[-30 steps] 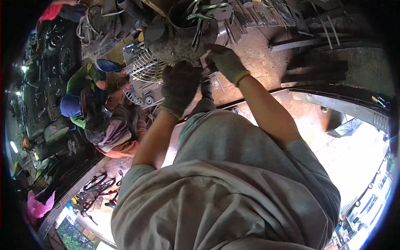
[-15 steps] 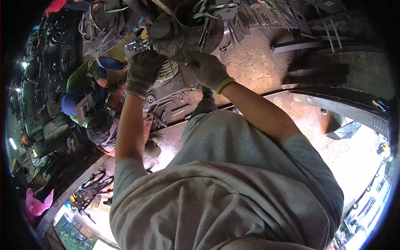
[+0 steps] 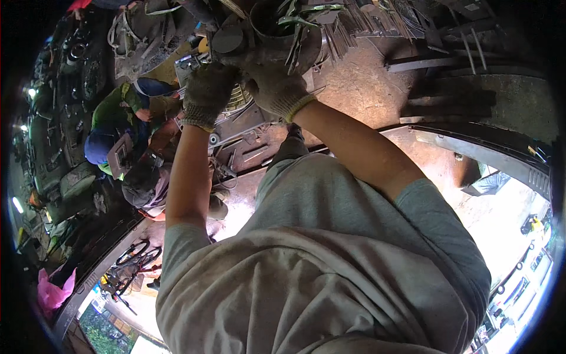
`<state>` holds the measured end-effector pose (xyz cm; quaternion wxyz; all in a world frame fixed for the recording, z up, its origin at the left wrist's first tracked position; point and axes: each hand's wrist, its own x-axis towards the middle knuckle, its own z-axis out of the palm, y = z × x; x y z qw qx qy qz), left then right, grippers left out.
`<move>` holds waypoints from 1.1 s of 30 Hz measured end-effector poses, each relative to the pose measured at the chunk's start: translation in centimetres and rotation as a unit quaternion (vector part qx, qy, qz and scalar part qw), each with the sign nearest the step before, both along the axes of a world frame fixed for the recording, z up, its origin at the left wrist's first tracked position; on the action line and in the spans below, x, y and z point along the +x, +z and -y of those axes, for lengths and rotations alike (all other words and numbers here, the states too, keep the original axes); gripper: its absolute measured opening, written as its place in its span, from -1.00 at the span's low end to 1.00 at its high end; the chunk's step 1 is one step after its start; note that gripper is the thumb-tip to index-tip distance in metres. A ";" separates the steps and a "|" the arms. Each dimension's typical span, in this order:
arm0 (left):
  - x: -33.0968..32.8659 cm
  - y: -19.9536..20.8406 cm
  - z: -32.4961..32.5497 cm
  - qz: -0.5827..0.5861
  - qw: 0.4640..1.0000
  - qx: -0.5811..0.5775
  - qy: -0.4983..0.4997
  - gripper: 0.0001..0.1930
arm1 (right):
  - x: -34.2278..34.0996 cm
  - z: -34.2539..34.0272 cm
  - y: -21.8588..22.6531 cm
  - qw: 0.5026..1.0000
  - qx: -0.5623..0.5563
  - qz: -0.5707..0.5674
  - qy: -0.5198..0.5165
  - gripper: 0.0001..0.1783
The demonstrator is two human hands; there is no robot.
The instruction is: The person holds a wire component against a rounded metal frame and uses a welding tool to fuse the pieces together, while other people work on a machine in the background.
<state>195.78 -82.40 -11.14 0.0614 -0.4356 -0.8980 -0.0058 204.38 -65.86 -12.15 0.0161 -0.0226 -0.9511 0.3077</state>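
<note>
Both my hands wear knitted work gloves and reach forward, side by side, to the near edge of a dark metal bench. My left hand (image 3: 209,93) is closed, with its fingers curled away from view. Close on its right, my right hand (image 3: 279,91) is closed too, bent inward toward the left one. Whatever lies between their fingers is hidden by the gloves. Just beyond them are a dark round metal disc (image 3: 228,40) and an open cylindrical container (image 3: 266,23) with metal strips (image 3: 295,42) at it. Beneath the hands shows a round ribbed grille (image 3: 239,99).
Two people crouch at the left, one in a green top (image 3: 112,109), one in a dark cap (image 3: 140,180). Thin metal rods (image 3: 348,32) lie at the far side; long bars (image 3: 430,64) lie right. A bicycle (image 3: 132,265) and a pink bag (image 3: 56,289) are lower left.
My right hand has shifted left, closer to my left hand, which has turned slightly. The gap between the gloves has narrowed.
</note>
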 end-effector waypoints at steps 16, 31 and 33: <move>1.8 -1.4 -1.4 0.068 0.984 0.136 0.092 -0.88 | -2.9 -1.0 -0.3 0.985 0.070 -0.117 0.105 -0.63; 8.6 13.2 6.0 0.493 0.565 0.647 0.137 -0.78 | 6.7 -6.1 14.9 0.925 -0.191 -0.299 0.138 -0.47; 10.1 15.3 3.6 0.510 0.565 0.633 0.141 -0.79 | 5.6 -8.6 16.1 0.927 -0.232 -0.273 0.112 -0.47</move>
